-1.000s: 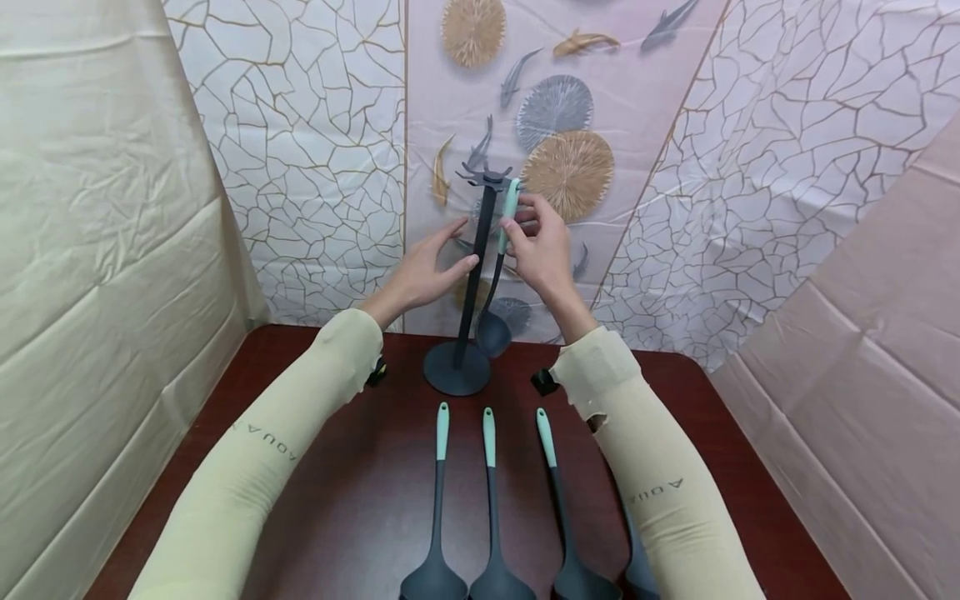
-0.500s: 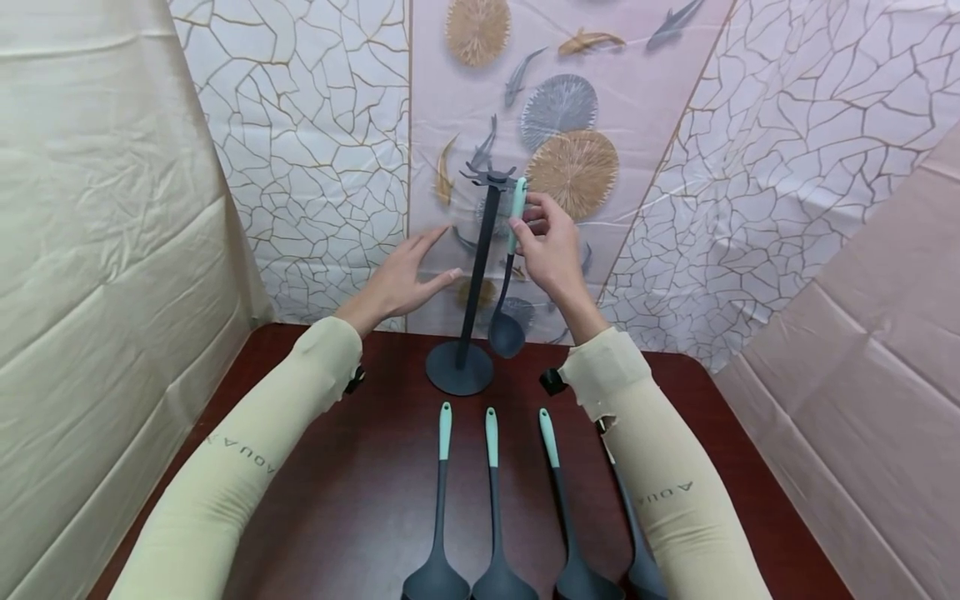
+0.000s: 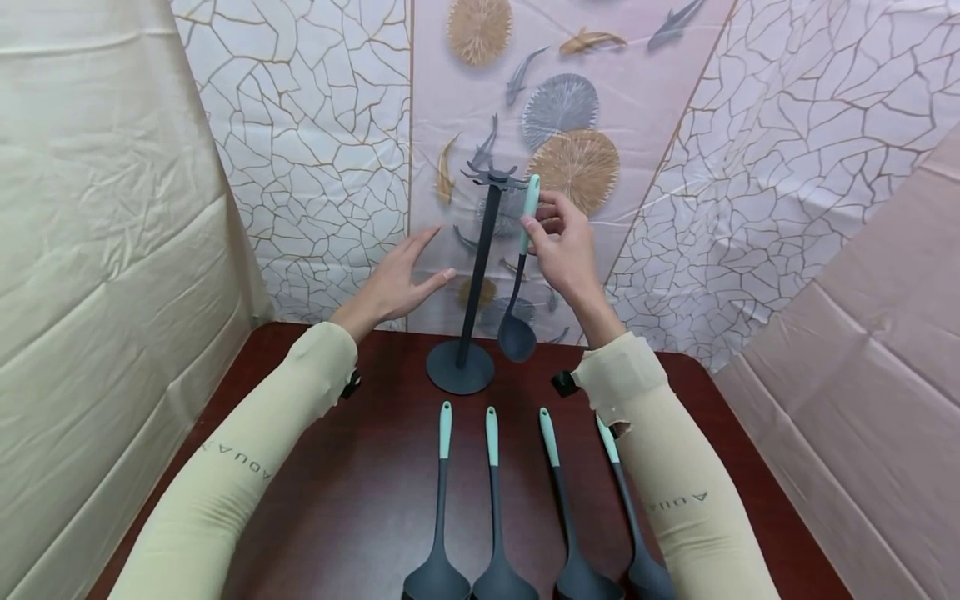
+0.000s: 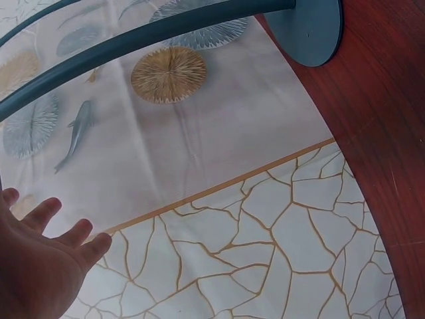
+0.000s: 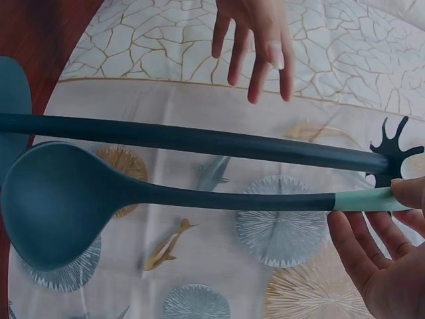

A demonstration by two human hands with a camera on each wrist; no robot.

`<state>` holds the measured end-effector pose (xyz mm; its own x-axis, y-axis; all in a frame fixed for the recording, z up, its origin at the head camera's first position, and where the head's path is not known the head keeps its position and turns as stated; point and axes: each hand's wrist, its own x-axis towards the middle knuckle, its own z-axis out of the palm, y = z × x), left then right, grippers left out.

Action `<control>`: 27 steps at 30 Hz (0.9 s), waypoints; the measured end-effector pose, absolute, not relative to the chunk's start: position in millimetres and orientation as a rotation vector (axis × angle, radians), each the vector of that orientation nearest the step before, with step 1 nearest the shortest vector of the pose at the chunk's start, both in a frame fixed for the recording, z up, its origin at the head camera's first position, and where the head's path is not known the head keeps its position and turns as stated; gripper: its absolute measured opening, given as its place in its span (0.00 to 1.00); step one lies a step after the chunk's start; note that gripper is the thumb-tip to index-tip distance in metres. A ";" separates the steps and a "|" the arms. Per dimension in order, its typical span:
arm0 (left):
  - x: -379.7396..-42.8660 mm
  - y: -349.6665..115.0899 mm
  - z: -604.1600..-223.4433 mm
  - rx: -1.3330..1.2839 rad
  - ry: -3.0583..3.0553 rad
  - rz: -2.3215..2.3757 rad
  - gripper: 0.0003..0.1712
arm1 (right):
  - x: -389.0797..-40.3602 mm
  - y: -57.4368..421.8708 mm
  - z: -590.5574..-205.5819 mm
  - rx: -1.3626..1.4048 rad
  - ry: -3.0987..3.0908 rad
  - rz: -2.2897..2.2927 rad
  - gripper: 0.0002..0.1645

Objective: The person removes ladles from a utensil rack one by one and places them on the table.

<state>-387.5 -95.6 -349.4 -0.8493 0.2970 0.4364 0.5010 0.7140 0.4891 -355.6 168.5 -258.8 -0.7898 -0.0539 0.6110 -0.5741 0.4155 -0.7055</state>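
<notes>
My right hand (image 3: 566, 246) pinches the mint-green handle of a dark grey ladle (image 3: 517, 336) between thumb and fingers. The ladle hangs bowl-down, just right of a black utensil stand (image 3: 480, 267) with a ring of hooks on top. In the right wrist view the ladle's bowl (image 5: 60, 206) lies beside the stand's post, the handle's end close to the hooks. My left hand (image 3: 390, 279) is held with fingers spread to the left of the post, apart from it and holding nothing. The left wrist view shows those fingers (image 4: 80, 236) extended.
Several more dark utensils with mint handles lie on the red-brown table (image 3: 337, 483), among them one near the middle (image 3: 493, 500) and one partly under my right sleeve (image 3: 630, 517). Patterned cloth (image 3: 315, 167) hangs behind the table.
My left hand has drawn back leftward, away from the stand's post. The right hand has moved right with the ladle, widening the gap to the post.
</notes>
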 end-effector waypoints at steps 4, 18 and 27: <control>-387.5 -97.9 -351.7 -0.619 -2.599 -0.865 0.50 | -349.5 170.5 -257.9 0.534 -2.164 1.378 0.20; -387.4 -107.4 -356.9 -0.610 -2.591 -0.823 0.51 | -303.9 159.1 -250.5 0.568 -2.154 1.438 0.18; -383.7 -117.3 -364.1 -0.631 -2.600 -0.715 0.50 | -301.9 153.1 -267.5 0.627 -2.115 1.495 0.18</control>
